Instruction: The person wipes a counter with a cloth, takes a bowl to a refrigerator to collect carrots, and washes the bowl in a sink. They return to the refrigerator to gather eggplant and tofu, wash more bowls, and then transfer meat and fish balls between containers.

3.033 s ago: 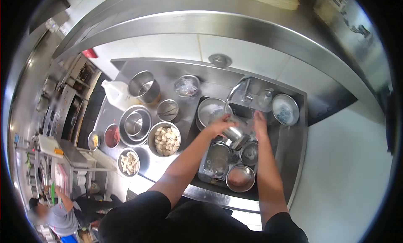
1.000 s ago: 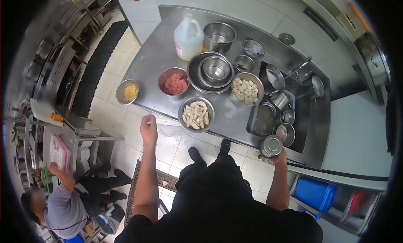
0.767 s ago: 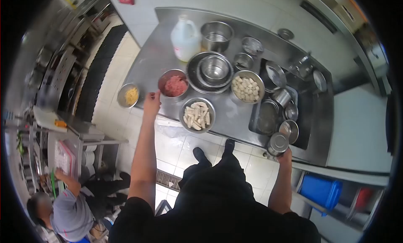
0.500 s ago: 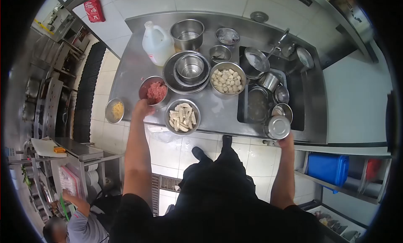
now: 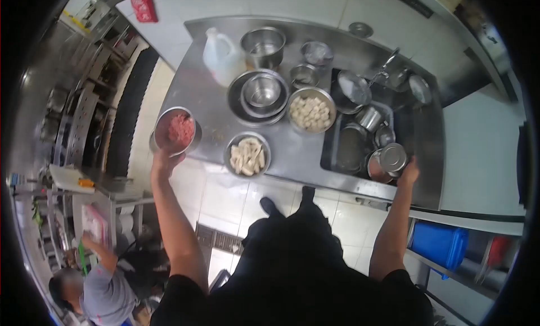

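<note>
Grey shirt on the co-worker [image 5: 107, 292], far left of the bowl stack [image 5: 250, 117], one hand by a green item [image 5: 82, 259] and a pink-and-white tray [image 5: 95, 225]. Black mat [image 5: 135, 112] on the floor, also well left of the stack.

Left hand [image 5: 167, 162]: closed on the near wall of the meat bowl [image 5: 163, 133], some fingers hidden. Bowl is left of the stack, open side showing red minced meat [image 5: 181, 129]. Another bowl [image 5: 197, 136] sits partly hidden behind it; contents can't be read.

White jug [image 5: 220, 59]: upright, up and left of the stack. Bowl of pale strips [image 5: 247, 155]: below the stack, near the tabletop [image 5: 298, 151] edge. Deep steel pot [image 5: 263, 47]: just above the stack. Small pot [image 5: 304, 75]: right of and above the stack. Bowl of pale chunks [image 5: 311, 110]: just right of the stack.

Sink [image 5: 424, 151]: well right of the stack, metal vessels inside, faucet [image 5: 388, 60] at its back edge.

Right hand [image 5: 409, 172]: closed round the steel container [image 5: 393, 157], base showing. Exact finger contact can't be told. Container is far right of the stack, over the sink's near side, overlapping a bowl [image 5: 377, 167] in view. Blue bin [image 5: 439, 244]: lower right of the stack, below counter level.
</note>
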The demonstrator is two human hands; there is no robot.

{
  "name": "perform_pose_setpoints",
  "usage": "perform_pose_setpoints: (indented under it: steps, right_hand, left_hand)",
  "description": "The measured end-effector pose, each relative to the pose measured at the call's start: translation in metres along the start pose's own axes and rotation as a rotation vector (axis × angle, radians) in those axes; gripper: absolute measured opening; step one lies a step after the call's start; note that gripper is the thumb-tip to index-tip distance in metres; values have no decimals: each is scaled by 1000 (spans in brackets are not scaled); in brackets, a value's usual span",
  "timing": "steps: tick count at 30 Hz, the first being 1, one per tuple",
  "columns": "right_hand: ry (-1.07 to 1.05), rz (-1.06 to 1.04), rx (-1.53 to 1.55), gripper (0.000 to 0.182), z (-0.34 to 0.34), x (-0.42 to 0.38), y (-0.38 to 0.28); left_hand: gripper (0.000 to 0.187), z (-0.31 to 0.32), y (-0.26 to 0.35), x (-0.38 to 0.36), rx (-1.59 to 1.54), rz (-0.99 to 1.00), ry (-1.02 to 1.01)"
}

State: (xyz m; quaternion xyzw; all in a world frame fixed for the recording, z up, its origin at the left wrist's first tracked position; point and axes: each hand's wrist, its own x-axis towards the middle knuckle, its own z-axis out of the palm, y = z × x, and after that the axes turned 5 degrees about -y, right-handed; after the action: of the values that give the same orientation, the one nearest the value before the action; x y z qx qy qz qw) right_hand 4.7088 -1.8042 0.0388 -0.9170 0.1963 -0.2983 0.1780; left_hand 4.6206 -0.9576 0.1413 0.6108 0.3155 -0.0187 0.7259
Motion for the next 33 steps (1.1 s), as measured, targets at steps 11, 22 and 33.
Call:
perform_pose_setpoints:
  steps: [11,22,33]
  right_hand:
    - [-887,-488,420,14,-28,-112,-231]
    - [-857,-1128,556,18,4,-147,-221]
    - [-1195,-1139,600,65,-78,-89,-343]
  left_hand:
    - [24,22,-73,-122,-239,-60,154]
    - [39,223,-117,-207,-331,-93,125]
    - [70,319,-110,-199,120,282,268]
